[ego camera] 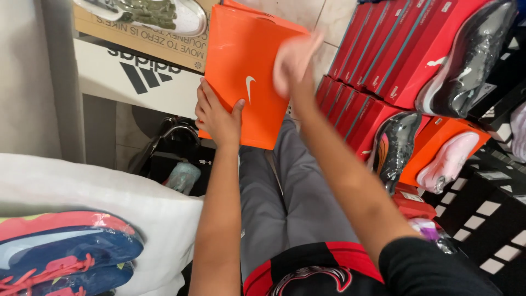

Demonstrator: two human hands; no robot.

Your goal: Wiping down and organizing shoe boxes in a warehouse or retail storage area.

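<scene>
Orange cardboard shoebox (249, 82) sits pinched at its lower edge by the left hand (218, 118), while the blurred right hand (293, 63) lies against its side, fingers indistinct; better a firm two-sided hold.

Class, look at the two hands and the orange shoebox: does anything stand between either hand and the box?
Nothing visible does. The left hand grips the orange shoebox at its lower left edge, and the blurred right hand lies against its right side.
</scene>
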